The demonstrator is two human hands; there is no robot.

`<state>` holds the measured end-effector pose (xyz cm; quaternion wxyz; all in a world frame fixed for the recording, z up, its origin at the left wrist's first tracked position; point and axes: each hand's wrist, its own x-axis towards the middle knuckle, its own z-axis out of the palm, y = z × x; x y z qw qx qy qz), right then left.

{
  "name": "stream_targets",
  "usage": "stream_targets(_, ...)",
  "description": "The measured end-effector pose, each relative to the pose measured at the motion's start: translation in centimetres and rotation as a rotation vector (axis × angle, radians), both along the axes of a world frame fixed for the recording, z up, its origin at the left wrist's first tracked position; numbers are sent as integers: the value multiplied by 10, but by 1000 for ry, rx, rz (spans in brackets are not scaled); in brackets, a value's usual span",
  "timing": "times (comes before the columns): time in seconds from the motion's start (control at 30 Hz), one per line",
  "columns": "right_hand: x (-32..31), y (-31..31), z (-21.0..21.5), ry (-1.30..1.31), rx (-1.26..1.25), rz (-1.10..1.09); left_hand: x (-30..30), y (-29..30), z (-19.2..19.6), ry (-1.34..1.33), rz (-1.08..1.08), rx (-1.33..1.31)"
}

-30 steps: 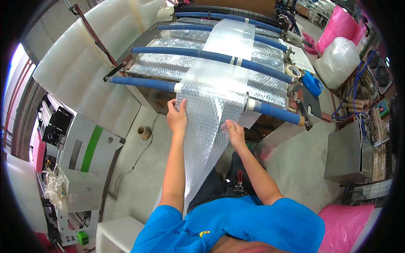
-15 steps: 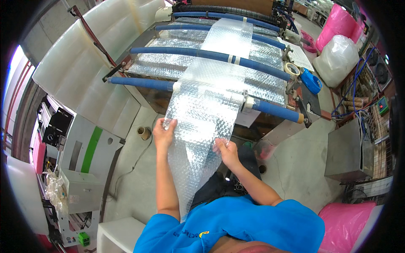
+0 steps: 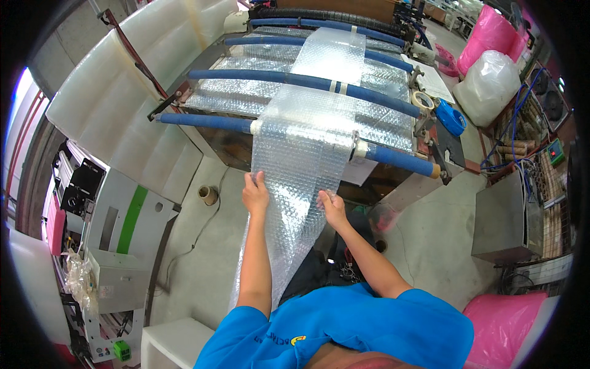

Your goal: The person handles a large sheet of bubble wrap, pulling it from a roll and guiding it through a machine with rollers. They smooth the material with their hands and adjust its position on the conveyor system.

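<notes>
A long clear sheet of bubble wrap (image 3: 301,154) runs over several blue rollers and hangs down toward my body, narrowing and folding over itself lower down. My left hand (image 3: 255,193) is closed on its left edge below the front roller, thumb on top. Gripping the right edge slightly lower is my right hand (image 3: 333,208), with the thumb on the near face. The fingers behind the film are partly hidden. The sheet's lower end passes behind my left forearm. It lies across the blue front roller (image 3: 399,158), between two white collars.
Large rolls of white bubble film (image 3: 123,98) stand at the left, beside a white machine with a green stripe (image 3: 131,220). A blue tape dispenser (image 3: 452,117) sits at the machine's right. A cardboard tube (image 3: 208,195) and a cable are on the floor. A metal box (image 3: 501,218) stands right.
My left hand has shifted right and inward, narrowing the gap between my hands. The sheet's left edge moved inward at that hand, while its lower end swung left behind my forearm.
</notes>
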<state>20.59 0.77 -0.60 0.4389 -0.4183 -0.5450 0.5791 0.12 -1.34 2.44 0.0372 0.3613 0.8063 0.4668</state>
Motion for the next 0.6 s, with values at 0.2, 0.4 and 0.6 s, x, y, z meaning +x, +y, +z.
stream_targets(0.2,-1,-2,-2,-221,208,-106,-5,4,-24,-101,-96,74)
stream_targets(0.4,-6,3,-3,-59,112,-67,-8,1,-15,-122,-78,91)
stream_targets(0.6,1,8,-18,-150,165,-91,2,-1,-11,-63,-56,191)
